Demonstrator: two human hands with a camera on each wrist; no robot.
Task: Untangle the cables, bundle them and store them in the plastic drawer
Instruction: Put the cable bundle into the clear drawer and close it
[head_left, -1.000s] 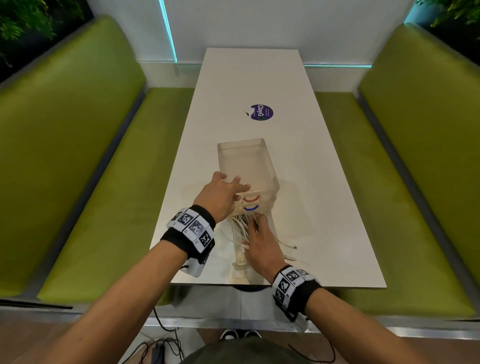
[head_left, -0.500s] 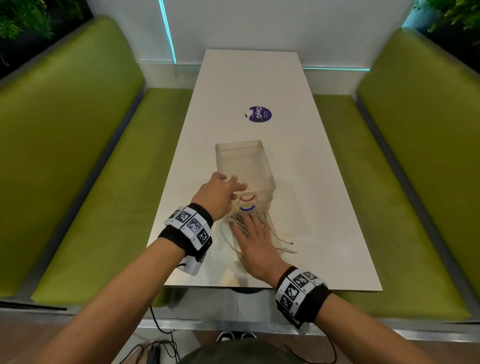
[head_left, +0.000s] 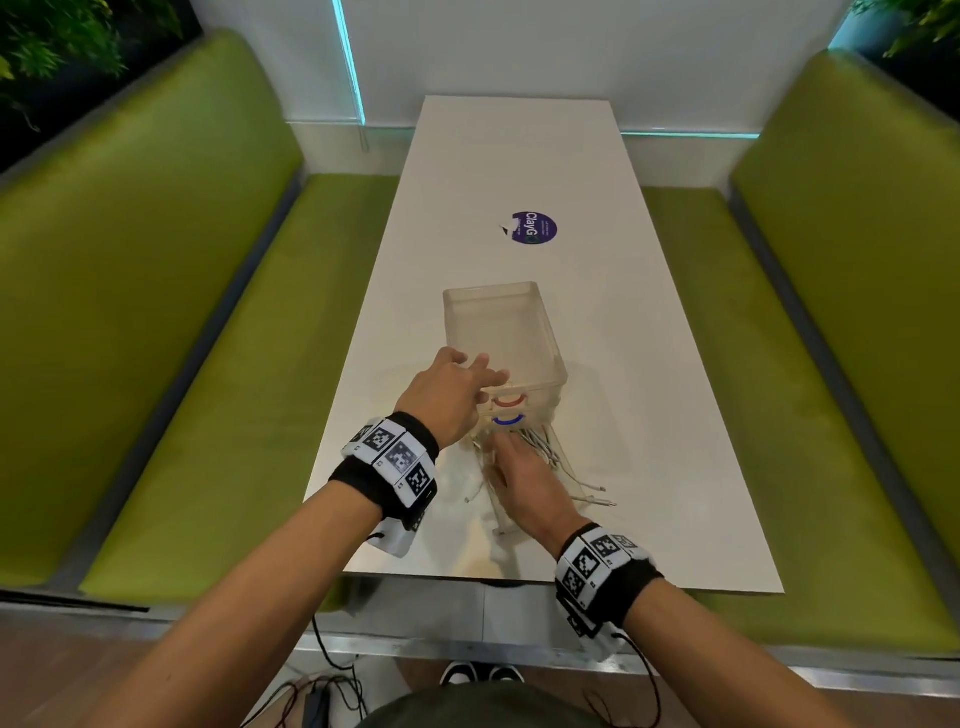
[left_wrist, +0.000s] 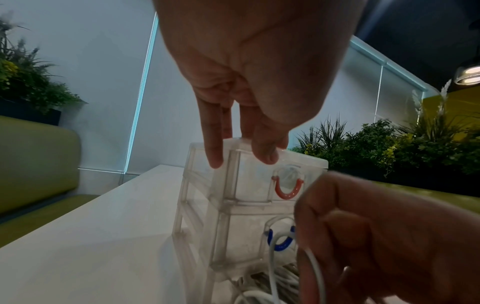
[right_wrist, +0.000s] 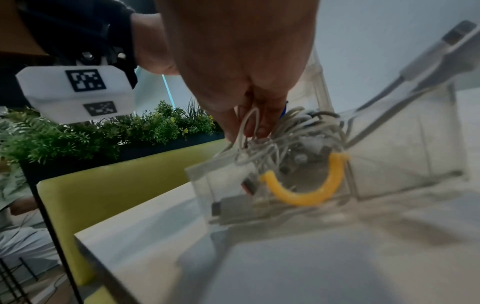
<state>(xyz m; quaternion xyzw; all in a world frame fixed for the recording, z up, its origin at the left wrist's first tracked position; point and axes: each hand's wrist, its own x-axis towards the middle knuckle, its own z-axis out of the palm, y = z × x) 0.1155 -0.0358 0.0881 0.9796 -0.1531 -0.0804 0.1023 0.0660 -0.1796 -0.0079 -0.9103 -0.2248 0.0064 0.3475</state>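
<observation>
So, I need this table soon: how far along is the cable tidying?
Done: the bottom drawer is pulled out, with white cables heaped in it. In hand: the right hand grips cable loops, while the left hand steadies the drawer unit. Left: cable ends trail onto the table, no tidy bundles show, and the drawer is open.

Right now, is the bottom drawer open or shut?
Open: the bottom drawer is pulled out toward the person, with cables inside and the right hand gripping them.
</observation>
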